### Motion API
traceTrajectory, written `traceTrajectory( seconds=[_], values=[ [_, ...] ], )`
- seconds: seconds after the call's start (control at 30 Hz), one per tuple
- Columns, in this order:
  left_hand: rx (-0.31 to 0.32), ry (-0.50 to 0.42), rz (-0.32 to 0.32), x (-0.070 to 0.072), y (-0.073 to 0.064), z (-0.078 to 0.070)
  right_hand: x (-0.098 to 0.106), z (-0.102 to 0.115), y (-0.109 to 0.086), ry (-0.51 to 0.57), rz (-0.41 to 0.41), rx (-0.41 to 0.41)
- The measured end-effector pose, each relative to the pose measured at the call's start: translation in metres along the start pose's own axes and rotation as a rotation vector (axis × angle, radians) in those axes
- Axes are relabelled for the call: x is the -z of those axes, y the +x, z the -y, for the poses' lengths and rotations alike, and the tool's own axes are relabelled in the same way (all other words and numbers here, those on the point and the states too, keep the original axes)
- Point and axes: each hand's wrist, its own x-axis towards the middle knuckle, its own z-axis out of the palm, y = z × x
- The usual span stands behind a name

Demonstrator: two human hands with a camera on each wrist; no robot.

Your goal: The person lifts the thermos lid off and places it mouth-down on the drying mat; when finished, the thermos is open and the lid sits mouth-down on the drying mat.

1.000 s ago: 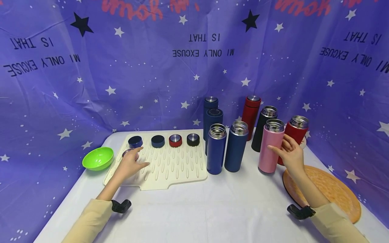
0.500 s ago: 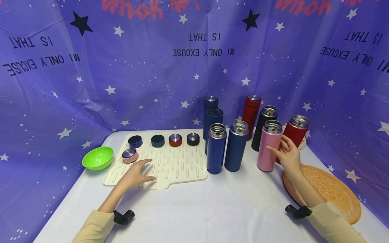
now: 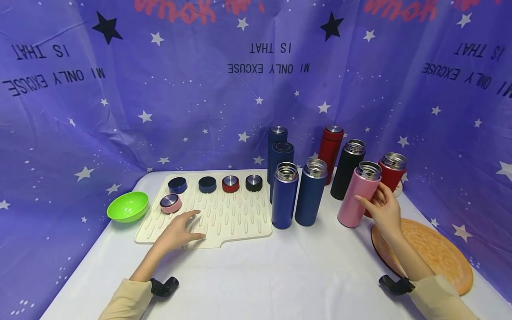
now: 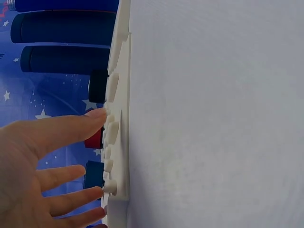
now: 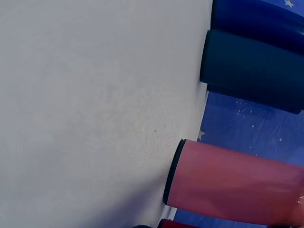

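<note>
My right hand [image 3: 385, 209] grips a pink thermos bottle [image 3: 357, 200] from its right side. That bottle has no lid and leans, its steel mouth towards the right; its dark base shows close over the table in the right wrist view. My left hand [image 3: 178, 233] hovers low over the front of a white ridged mat [image 3: 240, 222], thumb and fingers spread and nothing between them. A pink lid [image 3: 170, 203] lies on the mat just beyond it. Behind stand a blue lid [image 3: 178, 185], a navy lid [image 3: 207, 184], a red lid [image 3: 230, 183] and a black lid [image 3: 254, 182].
Lidless blue [image 3: 285, 198] and navy [image 3: 310, 195] bottles stand mid-table, with capped ones behind. Lidless black [image 3: 349, 171] and red [image 3: 391, 173] bottles flank the pink one. A green bowl [image 3: 128, 207] sits far left, a round pizza-like board [image 3: 424, 253] right.
My left hand has drawn back from the pink lid towards the front right, leaving it on the mat. The pink bottle has tipped so its mouth leans right.
</note>
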Motion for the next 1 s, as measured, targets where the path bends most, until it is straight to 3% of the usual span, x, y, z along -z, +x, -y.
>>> traceTrajectory(
  seconds=[0.1,0.27,0.4,0.6,0.8,0.9,1.0],
  values=[
    [-0.014,0.008,0.008,-0.002,0.001,0.002,0.003,-0.004,0.0,-0.09,0.006,-0.027],
    [-0.034,0.031,0.011,-0.004,0.001,0.005,-0.001,0.033,-0.016,-0.134,-0.004,-0.13],
    [-0.048,0.04,0.001,-0.004,0.002,0.005,-0.001,0.056,-0.024,-0.151,-0.035,-0.121],
    [-0.053,0.043,0.003,-0.003,0.003,0.005,0.004,0.067,-0.028,-0.184,-0.102,-0.014],
    [-0.052,0.045,0.01,-0.003,0.003,0.008,0.003,0.085,-0.029,-0.174,-0.163,0.231],
    [-0.055,0.047,0.014,-0.003,0.002,0.009,-0.002,0.098,-0.028,-0.152,-0.136,0.339],
    [-0.056,0.047,0.018,-0.003,0.001,0.009,-0.009,0.112,-0.026,-0.128,-0.068,0.387]
  ],
)
